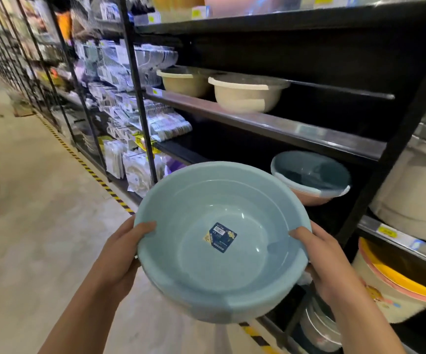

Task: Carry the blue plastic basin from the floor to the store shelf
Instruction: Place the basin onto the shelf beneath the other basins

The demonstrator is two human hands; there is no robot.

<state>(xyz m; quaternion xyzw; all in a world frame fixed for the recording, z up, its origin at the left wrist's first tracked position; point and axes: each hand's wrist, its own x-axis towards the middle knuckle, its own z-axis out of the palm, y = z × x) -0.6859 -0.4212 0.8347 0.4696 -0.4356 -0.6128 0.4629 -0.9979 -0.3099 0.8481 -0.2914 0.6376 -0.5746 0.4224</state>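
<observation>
I hold a light blue plastic basin (222, 277) in the air at waist height, its open side tilted toward me, a dark blue label stuck on its inner bottom. My left hand (121, 254) grips its left rim, thumb over the edge. My right hand (327, 261) grips the right rim the same way. The black store shelf (283, 129) runs just beyond the basin, to the front and right. On the shelf level right behind the basin sits a stack of basins (311, 177), blue on top and pink below.
Two cream basins (245, 93) stand on the shelf above. Large cream and yellow-rimmed tubs (411, 190) fill the bay on the right. Packaged goods hang on racks (130, 103) to the left. A concrete aisle floor (28, 200) with a yellow-black striped line runs along the shelving.
</observation>
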